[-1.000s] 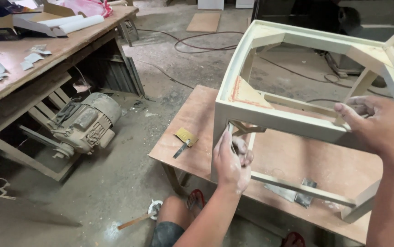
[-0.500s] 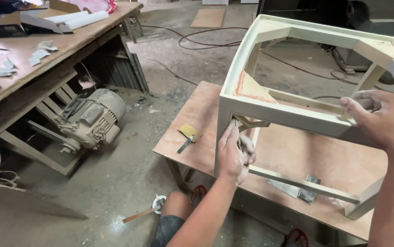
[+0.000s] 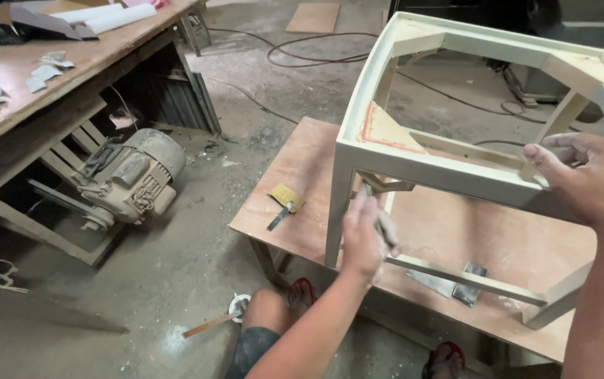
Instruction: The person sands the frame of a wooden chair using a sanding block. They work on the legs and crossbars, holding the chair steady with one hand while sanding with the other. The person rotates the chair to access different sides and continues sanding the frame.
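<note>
A cream-painted wooden frame (image 3: 414, 158) with four legs stands on a low plywood table (image 3: 302, 175). My left hand (image 3: 361, 238) is under the frame's front rail, beside the front left leg. It grips a small flat grey tool whose tip touches the inside corner brace. My right hand (image 3: 586, 179) clasps the front rail near its right end, fingers curled over the top edge. A thin lower rail (image 3: 456, 274) runs between the legs below my left hand.
A scraper on a yellow sheet (image 3: 284, 200) and grey sanding scraps (image 3: 467, 281) lie on the table. An electric motor (image 3: 130, 179) sits on the floor beside a long workbench (image 3: 35, 91). Cables (image 3: 316, 45) cross the floor. A small cup with a stick (image 3: 235, 307) stands by my foot (image 3: 302, 291).
My left hand has shifted slightly up and back down at the frame's corner with the tool. My right hand has stayed on the rail.
</note>
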